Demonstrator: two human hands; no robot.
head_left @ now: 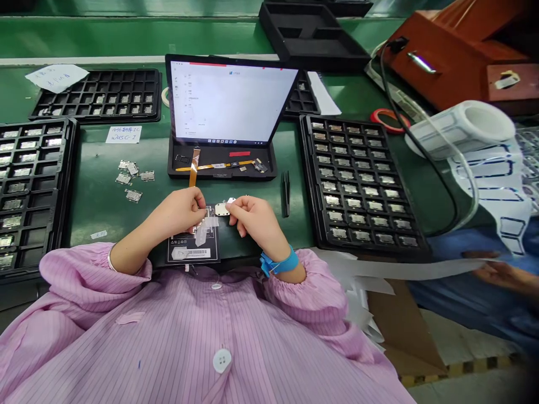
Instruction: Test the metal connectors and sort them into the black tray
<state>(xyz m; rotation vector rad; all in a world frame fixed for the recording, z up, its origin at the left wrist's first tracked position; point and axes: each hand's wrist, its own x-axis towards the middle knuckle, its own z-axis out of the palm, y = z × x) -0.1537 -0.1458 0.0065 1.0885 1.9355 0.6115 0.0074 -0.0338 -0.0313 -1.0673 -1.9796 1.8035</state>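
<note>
Lengthwise toward screen (231,104), orange ribbon (194,168).

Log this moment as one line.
left hand: at black board | right hand: holding small pale plate | tweezers: on table | screen: lit

Open tabletop (272,193) beside tweezers (286,193), raised screen (231,104) beyond; tray (311,168) at right

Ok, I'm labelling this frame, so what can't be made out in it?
All in the head view:
- What the left hand grips: hidden by its fingers.
- Part of the black board: under tape and that hand.
- Screen text: mostly too small.
- Left tray: cut by the left edge.
- Other person: blurred, cut by the right edge.
</note>
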